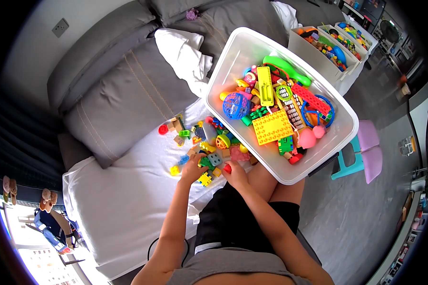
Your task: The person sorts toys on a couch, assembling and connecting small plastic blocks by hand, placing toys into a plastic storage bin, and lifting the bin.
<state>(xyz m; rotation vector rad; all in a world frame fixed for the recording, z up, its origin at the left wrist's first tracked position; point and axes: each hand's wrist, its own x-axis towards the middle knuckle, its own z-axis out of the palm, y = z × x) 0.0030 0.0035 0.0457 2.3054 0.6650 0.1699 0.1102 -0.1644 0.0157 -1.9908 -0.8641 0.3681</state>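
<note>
Both hands are in action just below the middle of the frame, and the right hand has the clearest hold: its fingers are curled close round a small red piece, which pokes out near the fingertips. To its left, the left hand is in at the near edge of the heap of loose toys, fingers bent down beside a green toy and a grey block; whether they grip anything, I cannot tell. The heap spreads over the white cloth around the centre, with stragglers at its left, a red round piece and a yellow piece among them. Up and right sits the big white bin, well stocked: a yellow studded plate, a blue openwork ball and a long green toy lie on top (what the bin rests on is hidden). So how far along? I'd judge it partway: plenty lies inside the bin, yet a good scatter lies outside it, the red piece included. Further off, upper right, storage boxes hold more toys.
</note>
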